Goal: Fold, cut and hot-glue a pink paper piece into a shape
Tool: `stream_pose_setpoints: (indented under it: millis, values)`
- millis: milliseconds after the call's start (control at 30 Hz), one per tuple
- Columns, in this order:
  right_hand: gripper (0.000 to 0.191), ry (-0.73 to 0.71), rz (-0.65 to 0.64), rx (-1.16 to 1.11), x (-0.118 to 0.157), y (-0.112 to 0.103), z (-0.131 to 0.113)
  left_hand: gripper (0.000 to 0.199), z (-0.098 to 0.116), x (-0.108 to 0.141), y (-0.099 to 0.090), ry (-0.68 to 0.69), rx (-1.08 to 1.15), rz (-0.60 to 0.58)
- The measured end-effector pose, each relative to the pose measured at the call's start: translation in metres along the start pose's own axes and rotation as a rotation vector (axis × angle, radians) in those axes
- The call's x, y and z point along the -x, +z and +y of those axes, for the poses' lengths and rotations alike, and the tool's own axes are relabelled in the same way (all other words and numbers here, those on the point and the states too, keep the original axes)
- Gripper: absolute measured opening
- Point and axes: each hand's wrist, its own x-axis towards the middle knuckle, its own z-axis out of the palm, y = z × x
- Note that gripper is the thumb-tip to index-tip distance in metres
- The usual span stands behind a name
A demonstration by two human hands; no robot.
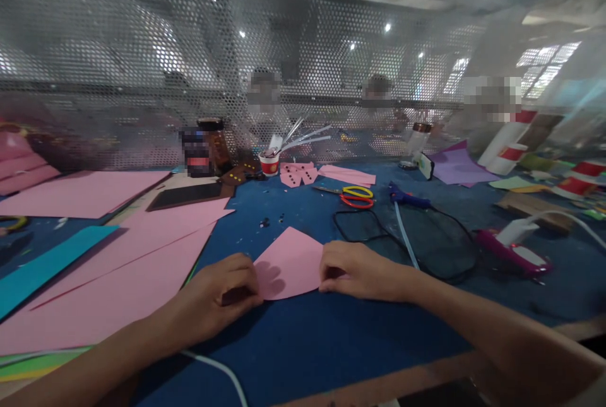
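A piece of pink paper (290, 263) with a pointed top and a curved lower edge lies in front of me on the blue table. My left hand (231, 287) grips its left side, fingers curled in. At the right side, my right hand (348, 270) pinches the paper's edge between thumb and fingers. Beyond the sheet lie scissors (353, 195) with red and yellow handles. A blue glue gun (408, 197) with a pale glue stick in it rests to their right. Small pink cut-outs with black dots (298, 174) lie farther back.
Large pink sheets (127, 268) and a blue strip (52, 265) cover the left side. A red-and-white paper cup (269, 164) holds clear sticks. Black cable and a purple power strip (514, 252) lie on the right. A perforated metal screen (303, 66) stands behind, with people beyond it.
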Motion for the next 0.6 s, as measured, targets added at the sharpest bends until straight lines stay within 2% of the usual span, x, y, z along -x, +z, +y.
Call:
stream_pose_setpoints:
  millis: [233,333,400,467,533,600]
  values:
    - [0.014,0.017,-0.015,-0.043,0.001,-0.001,-0.004,0.017,-0.002,0.001,0.002,0.014,-0.009,0.001]
    - [0.014,0.049,0.031,-0.099,-0.001,-0.012,0.004,0.017,-0.003,0.002,0.003,0.017,-0.034,0.001]
    - [0.017,0.142,0.141,-0.032,-0.005,-0.027,0.02,0.017,-0.003,0.002,0.003,0.023,-0.039,0.002]
    - [0.016,0.272,0.239,0.176,-0.01,-0.047,0.044,0.017,-0.002,0.002,0.002,0.034,-0.034,0.009]
    - [0.018,0.447,0.229,0.425,-0.014,-0.064,0.071,0.017,-0.002,0.001,0.002,0.041,-0.034,0.009]
    - [0.021,0.525,0.19,0.473,-0.016,-0.077,0.097,0.018,-0.002,0.001,0.002,0.037,-0.046,0.002]
